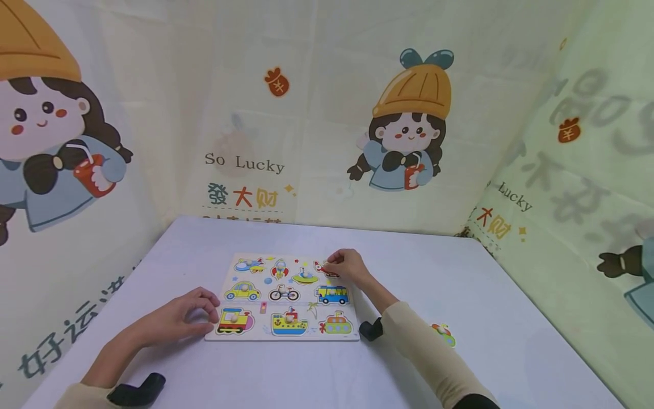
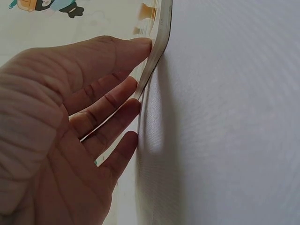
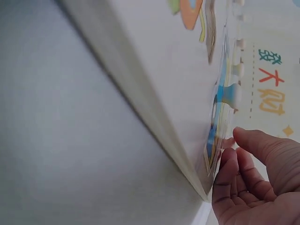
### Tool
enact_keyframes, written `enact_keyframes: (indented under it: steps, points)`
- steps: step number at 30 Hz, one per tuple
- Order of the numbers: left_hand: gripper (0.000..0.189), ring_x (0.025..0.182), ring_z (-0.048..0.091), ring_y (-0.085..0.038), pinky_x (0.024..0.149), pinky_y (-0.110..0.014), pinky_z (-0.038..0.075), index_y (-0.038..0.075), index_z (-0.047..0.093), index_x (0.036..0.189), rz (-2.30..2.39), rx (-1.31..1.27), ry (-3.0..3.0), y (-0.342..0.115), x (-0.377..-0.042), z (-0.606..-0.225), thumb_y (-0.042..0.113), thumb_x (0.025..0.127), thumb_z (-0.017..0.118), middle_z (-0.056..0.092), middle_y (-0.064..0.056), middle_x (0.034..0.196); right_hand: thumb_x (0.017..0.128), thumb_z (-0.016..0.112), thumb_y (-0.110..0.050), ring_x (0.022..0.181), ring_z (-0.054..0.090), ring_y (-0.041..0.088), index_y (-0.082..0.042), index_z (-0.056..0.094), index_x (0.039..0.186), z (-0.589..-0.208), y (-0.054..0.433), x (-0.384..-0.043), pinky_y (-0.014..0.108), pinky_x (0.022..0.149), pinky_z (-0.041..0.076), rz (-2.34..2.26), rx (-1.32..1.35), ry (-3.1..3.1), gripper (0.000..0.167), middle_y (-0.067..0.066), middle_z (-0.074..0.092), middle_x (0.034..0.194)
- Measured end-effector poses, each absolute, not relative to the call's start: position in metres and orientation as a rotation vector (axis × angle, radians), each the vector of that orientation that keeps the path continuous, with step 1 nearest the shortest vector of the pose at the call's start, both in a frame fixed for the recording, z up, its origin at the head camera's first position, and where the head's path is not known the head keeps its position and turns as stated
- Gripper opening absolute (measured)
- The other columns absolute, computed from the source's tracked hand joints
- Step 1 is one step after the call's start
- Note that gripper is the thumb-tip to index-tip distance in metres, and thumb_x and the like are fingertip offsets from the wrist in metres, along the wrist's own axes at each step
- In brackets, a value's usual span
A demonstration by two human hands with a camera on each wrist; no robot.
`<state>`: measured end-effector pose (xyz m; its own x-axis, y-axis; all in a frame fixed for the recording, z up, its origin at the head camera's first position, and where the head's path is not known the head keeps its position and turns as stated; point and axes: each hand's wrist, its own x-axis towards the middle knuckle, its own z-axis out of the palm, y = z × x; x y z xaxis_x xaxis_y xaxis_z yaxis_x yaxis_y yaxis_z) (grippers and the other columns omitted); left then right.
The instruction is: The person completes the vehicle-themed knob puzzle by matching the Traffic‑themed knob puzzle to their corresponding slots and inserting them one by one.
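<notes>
A wooden knob puzzle board (image 1: 237,336) lies flat on the white table, filled with colourful vehicle pieces. At its top right corner my right hand (image 1: 349,266) pinches a small red puzzle piece (image 1: 319,266) between thumb and fingertips, covering part of it. In the right wrist view, the thumb and fingers of that hand (image 3: 262,173) meet low over the board's surface. My left hand (image 1: 181,317) touches the board's left edge with relaxed fingers. In the left wrist view, its thumb and fingertips rest along the board's edge (image 2: 161,37).
A loose green and red puzzle piece (image 1: 445,335) lies on the table to the right, beside the right sleeve (image 1: 421,341). Black wrist bands or mounts (image 1: 138,391) sit near both forearms. Printed cloth (image 1: 317,142) hangs behind the table and along its sides.
</notes>
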<state>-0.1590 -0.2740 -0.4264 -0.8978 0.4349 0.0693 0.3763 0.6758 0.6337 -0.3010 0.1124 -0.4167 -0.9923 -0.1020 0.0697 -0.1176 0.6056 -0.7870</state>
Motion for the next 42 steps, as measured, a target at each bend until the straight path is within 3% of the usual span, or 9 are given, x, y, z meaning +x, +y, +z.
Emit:
enact_keyframes:
  steps: [7,21,25,28,32,42]
  points:
    - [0.016,0.120,0.052,-0.032,0.106,-0.065,0.042,0.025,0.068,0.092,0.994,0.669,2.819,-0.272,-0.158,-0.427,0.022,0.086,0.083,0.057,-0.002,0.123,0.088,0.081,-0.023,0.089,0.061,0.021,-0.006,0.070,0.103,-0.418,0.121,-0.292,0.030,0.082,0.056,1.395,0.176,-2.769,0.025,0.007,0.068,0.096]
    - [0.016,0.121,0.051,-0.035,0.105,-0.067,0.043,0.025,0.068,0.092,1.018,0.695,2.805,-0.274,-0.161,-0.428,0.022,0.086,0.083,0.057,-0.005,0.124,0.091,0.079,-0.027,0.087,0.062,0.019,-0.009,0.071,0.106,-0.405,0.132,-0.267,0.025,0.074,0.054,1.495,0.174,-2.689,0.024,0.004,0.070,0.098]
    - [0.016,0.119,0.052,-0.031,0.105,-0.055,0.048,0.025,0.068,0.092,0.970,0.714,2.832,-0.275,-0.160,-0.428,0.024,0.086,0.083,0.057,-0.001,0.123,0.092,0.078,-0.027,0.087,0.065,0.023,-0.010,0.071,0.106,-0.401,0.133,-0.256,0.027,0.076,0.055,1.537,0.212,-2.681,0.023,0.003,0.070,0.097]
    - [0.016,0.118,0.053,-0.030,0.104,-0.053,0.049,0.026,0.068,0.092,0.949,0.723,2.848,-0.275,-0.160,-0.428,0.025,0.086,0.083,0.057,0.000,0.123,0.093,0.077,-0.026,0.089,0.067,0.027,-0.010,0.071,0.106,-0.397,0.133,-0.247,0.032,0.079,0.056,1.580,0.248,-2.672,0.022,0.003,0.070,0.098]
    - [0.015,0.118,0.053,-0.032,0.104,-0.063,0.045,0.026,0.069,0.092,0.979,0.708,2.840,-0.275,-0.160,-0.428,0.023,0.086,0.083,0.057,0.000,0.122,0.093,0.078,-0.026,0.089,0.067,0.025,-0.011,0.071,0.106,-0.393,0.132,-0.234,0.032,0.082,0.057,1.612,0.287,-2.671,0.021,0.002,0.070,0.098]
    - [0.016,0.119,0.052,-0.036,0.104,-0.069,0.042,0.022,0.068,0.092,1.017,0.706,2.819,-0.275,-0.161,-0.430,0.018,0.086,0.083,0.057,-0.004,0.123,0.093,0.077,-0.024,0.088,0.067,0.023,-0.010,0.070,0.105,-0.394,0.132,-0.216,0.029,0.081,0.054,1.654,0.380,-2.659,0.019,0.001,0.072,0.098]
